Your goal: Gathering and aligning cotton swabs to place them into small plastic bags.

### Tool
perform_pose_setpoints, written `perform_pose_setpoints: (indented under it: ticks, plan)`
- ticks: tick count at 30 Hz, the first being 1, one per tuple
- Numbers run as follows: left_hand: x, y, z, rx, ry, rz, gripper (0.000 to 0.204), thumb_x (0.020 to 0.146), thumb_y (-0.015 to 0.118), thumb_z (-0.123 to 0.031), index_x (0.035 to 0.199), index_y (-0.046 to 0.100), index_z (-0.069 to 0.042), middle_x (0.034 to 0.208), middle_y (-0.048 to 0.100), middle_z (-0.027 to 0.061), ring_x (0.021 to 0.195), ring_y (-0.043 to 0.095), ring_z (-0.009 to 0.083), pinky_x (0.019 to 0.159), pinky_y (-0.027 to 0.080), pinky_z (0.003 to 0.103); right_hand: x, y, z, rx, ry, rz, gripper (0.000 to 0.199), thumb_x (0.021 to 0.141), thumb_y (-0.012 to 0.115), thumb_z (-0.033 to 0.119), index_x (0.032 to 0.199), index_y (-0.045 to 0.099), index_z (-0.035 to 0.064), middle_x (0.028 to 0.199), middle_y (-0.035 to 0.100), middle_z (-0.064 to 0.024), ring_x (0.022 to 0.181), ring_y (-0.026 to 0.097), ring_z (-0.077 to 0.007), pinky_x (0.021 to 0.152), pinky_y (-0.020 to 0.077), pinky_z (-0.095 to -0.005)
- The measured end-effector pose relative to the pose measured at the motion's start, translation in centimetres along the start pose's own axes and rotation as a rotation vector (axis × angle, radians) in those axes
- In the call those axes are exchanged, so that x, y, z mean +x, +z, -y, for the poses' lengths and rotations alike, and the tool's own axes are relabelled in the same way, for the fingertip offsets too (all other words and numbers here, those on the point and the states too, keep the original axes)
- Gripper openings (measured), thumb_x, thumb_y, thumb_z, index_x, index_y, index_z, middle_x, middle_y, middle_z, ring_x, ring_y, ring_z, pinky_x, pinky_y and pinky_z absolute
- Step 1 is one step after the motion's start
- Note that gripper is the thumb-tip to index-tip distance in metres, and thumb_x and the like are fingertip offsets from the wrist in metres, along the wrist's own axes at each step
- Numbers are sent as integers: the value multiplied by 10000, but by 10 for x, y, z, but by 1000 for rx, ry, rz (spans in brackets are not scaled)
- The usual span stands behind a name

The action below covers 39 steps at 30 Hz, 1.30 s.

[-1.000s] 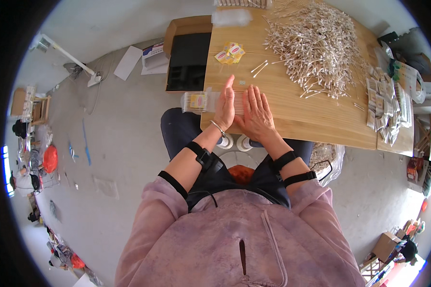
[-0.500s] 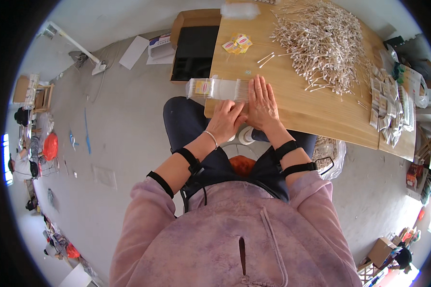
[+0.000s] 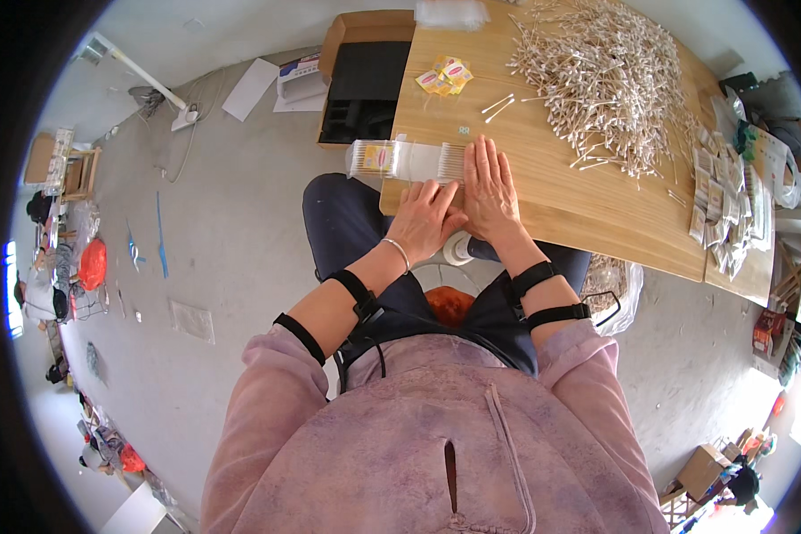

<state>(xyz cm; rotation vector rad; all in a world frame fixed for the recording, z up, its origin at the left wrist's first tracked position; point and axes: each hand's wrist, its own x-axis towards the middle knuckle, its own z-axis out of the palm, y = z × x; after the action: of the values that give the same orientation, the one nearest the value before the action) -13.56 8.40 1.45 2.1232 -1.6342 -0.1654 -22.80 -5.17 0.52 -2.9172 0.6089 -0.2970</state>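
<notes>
My right hand [image 3: 491,191] lies flat near the table's front left corner, fingers straight and close together. Its edge is against a row of cotton swabs [image 3: 451,162] lined up side by side. My left hand [image 3: 424,222] is just in front of that row, fingers bent and thumb apart, fingertips at the swabs' near ends; it holds nothing I can see. To the left, a clear plastic sleeve [image 3: 416,163] reaches toward the row. Its far left part, a packet of swabs with a yellow card [image 3: 379,158], juts past the table edge.
A large heap of loose cotton swabs [image 3: 610,89] covers the table's back right. Yellow cards [image 3: 445,76] and two single swabs [image 3: 498,109] lie nearer. Filled packets [image 3: 725,196] are piled at the right end. An open cardboard box [image 3: 362,93] stands beyond the left edge.
My left index finger has moved slightly right, toward my right hand. My right hand stays flat beside the swabs. The whole view has shifted a little.
</notes>
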Motion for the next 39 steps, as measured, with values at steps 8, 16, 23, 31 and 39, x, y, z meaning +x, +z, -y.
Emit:
perform_pose_setpoints:
  ticks: [8,16,23,31,39]
  plan:
    - [5,-3,-7,37,-76,60,663,917,491,-492,1380,390,-29,1058,488,141,982,484,310,880,390,414,0,-4,1,12,9,10,912,815,579,476,1450,194,-53,1519,189,-236,1424,179,-355,1164,152,-437]
    - [7,-4,-6,2,-67,18,674,920,464,-522,1371,383,-28,1050,513,154,969,499,321,870,383,425,0,-7,2,27,10,26,908,829,550,502,1453,191,-51,1521,184,-237,1426,172,-358,1165,145,-437]
    - [16,-4,-6,16,-77,13,681,938,399,-553,1350,403,-11,1017,550,170,932,521,337,854,404,429,2,-7,4,-82,35,111,874,843,503,479,1464,173,-39,1541,144,-208,1448,110,-316,1176,104,-430]
    - [19,-7,-7,22,-82,42,679,930,414,-550,1354,415,-20,1008,592,152,950,554,307,864,408,414,2,-2,1,-89,35,87,820,851,487,405,1463,172,-42,1542,142,-208,1449,108,-314,1176,100,-431]
    - [27,-7,-5,6,-92,61,711,932,389,-577,1367,395,-15,1048,608,202,950,578,358,845,433,442,2,-2,2,-36,30,76,795,833,505,352,1452,206,-48,1532,157,-227,1445,118,-327,1173,106,-439]
